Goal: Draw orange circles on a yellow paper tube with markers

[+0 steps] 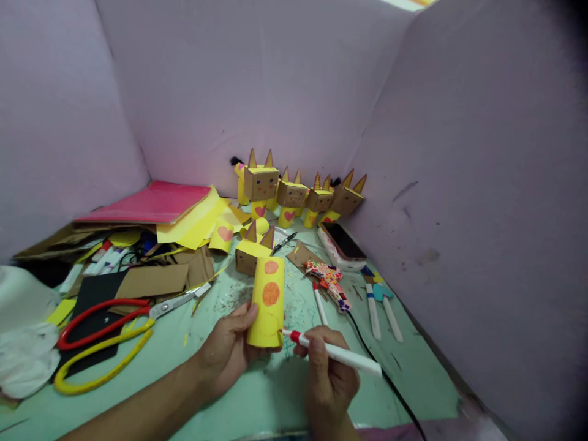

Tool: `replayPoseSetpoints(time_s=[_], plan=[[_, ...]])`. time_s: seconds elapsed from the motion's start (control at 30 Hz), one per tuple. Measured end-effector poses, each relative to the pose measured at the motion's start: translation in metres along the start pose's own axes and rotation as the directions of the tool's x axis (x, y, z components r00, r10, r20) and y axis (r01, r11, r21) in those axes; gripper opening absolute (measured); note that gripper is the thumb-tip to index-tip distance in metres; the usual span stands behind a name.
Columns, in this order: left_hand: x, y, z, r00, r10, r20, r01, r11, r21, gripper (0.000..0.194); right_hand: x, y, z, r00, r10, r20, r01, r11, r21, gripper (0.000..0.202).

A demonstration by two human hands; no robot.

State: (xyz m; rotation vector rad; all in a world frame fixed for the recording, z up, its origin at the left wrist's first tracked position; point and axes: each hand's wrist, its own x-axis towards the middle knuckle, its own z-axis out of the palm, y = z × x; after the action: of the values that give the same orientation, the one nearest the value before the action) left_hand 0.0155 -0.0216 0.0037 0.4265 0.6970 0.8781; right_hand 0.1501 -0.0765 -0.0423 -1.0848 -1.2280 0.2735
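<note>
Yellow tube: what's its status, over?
Left hand holds tube; right holds marker, tip at tube's right edge. Two orange spots filled, faint outline below. Eared box just behind tube.

3 pale purple walls (275, 79) stand around a mint-green work surface (425, 370), dark smudges (429, 256) marking the right one.

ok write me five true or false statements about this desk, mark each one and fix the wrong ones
1. The left hand holds a yellow tube. True.
2. The right hand is empty. False: it holds a white marker.
3. The scissors have one red handle and one yellow. True.
4. The filled circles on the yellow tube are blue. False: they are orange.
5. The phone lies right of the black pen. True.
</note>
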Motion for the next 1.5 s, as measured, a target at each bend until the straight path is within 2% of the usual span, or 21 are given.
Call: replayPoseSetpoints(time_s=[0.27,0.87,0.93,1.07,1.2,1.33,1.5], plan=[[0.001,0.000,-0.001,1.000,0.008,0.020,-0.007,1.000,-0.008,0.015,0.007,-0.001,0.002,1.000,-0.014,0.018,0.016,0.997,-0.078,0.018],[-0.003,-0.002,0.002,0.997,-0.024,0.079,0.020,0.998,0.052,0.028,0.007,-0.004,0.003,0.996,-0.059,0.064,0.057,0.998,0.028,0.013],[-0.002,-0.002,0.001,0.997,-0.021,0.080,0.017,0.999,0.052,0.024,0.006,-0.003,0.004,0.999,-0.041,0.026,0.040,0.998,0.043,0.013],[-0.001,-0.001,-0.003,0.996,-0.008,0.089,0.005,0.999,0.035,0.026,0.006,0.001,0.006,0.984,0.059,-0.166,-0.048,0.997,0.065,0.017],[0.000,0.001,-0.004,0.997,-0.014,0.081,0.009,0.998,0.055,0.029,0.007,0.002,0.008,0.967,0.131,-0.218,-0.111,0.988,0.104,0.020],[0.001,0.004,-0.003,0.998,-0.022,0.051,0.021,0.999,0.029,0.037,0.007,-0.001,0.006,0.976,0.116,-0.184,-0.096,0.989,0.117,0.020],[0.003,0.008,-0.004,0.998,-0.049,0.028,0.049,0.999,0.001,0.035,0.008,-0.010,0.005,0.997,-0.011,-0.073,0.014,0.999,0.046,0.019]])
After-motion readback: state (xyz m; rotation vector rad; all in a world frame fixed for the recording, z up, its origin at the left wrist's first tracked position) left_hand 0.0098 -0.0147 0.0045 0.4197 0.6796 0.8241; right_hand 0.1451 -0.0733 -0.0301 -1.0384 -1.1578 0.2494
